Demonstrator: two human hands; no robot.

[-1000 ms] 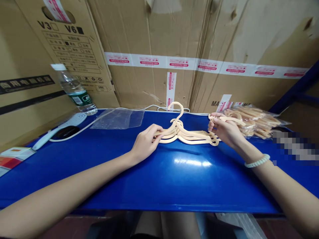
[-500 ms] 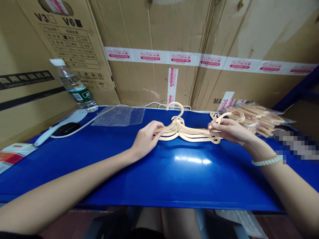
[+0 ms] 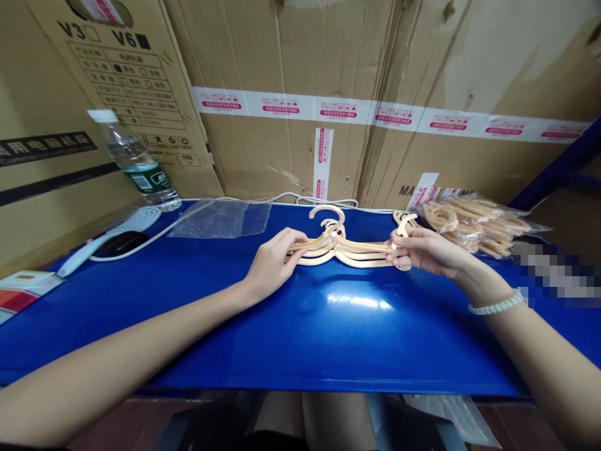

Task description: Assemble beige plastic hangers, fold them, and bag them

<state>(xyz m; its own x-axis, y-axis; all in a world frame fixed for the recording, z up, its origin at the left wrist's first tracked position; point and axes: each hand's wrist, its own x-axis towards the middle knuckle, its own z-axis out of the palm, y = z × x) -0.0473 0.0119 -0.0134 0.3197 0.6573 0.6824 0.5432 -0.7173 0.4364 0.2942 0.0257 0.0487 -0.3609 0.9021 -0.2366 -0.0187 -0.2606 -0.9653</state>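
A small stack of cream plastic hangers (image 3: 347,247) lies on the blue table (image 3: 300,326), hooks pointing away from me. My left hand (image 3: 272,263) pinches the stack's left end with closed fingers. My right hand (image 3: 425,250) is closed on the right end and holds one hanger laid on top of the stack.
A clear bag of more cream hangers (image 3: 474,222) lies at the right. An empty clear bag (image 3: 220,218), a water bottle (image 3: 134,163), a white power strip (image 3: 113,235) with a black object and a white cable are at the left and back. Cardboard boxes (image 3: 328,94) wall the rear.
My right hand has brought the hanger it held leftward and down onto the stack. My left hand has stayed on the stack's left end.
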